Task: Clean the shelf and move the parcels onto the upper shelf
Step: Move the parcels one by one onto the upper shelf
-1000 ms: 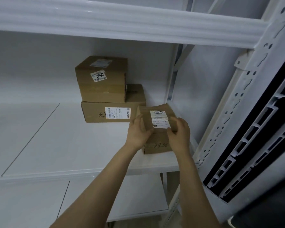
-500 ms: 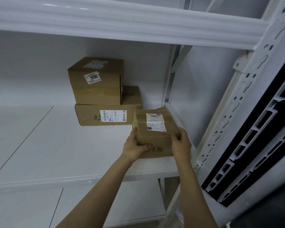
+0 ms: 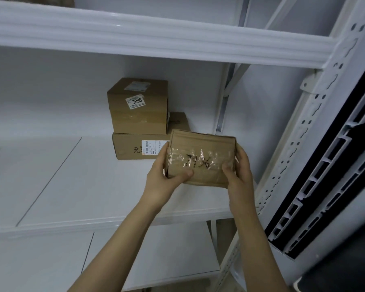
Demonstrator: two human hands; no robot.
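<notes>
A small brown cardboard parcel (image 3: 200, 159) with clear tape and black handwriting hangs lifted above the right end of the white middle shelf (image 3: 93, 186). My left hand (image 3: 164, 178) grips its left side, thumb across the front face. My right hand (image 3: 238, 171) grips its right side. Behind it, a cube-shaped parcel (image 3: 137, 106) labelled 3090 sits stacked on a flat parcel (image 3: 139, 147) at the back of the same shelf. The front beam of the upper shelf (image 3: 156, 39) runs across the top of the view.
A perforated white upright (image 3: 316, 123) stands to the right of the shelf, with a black and white slatted panel (image 3: 335, 186) beyond it. A lower shelf (image 3: 167, 253) shows beneath my forearms. A diagonal brace (image 3: 236, 81) crosses the back right corner.
Both hands have raised the small parcel off the shelf and tilted it, so the handwritten taped face now points at me instead of the labelled top.
</notes>
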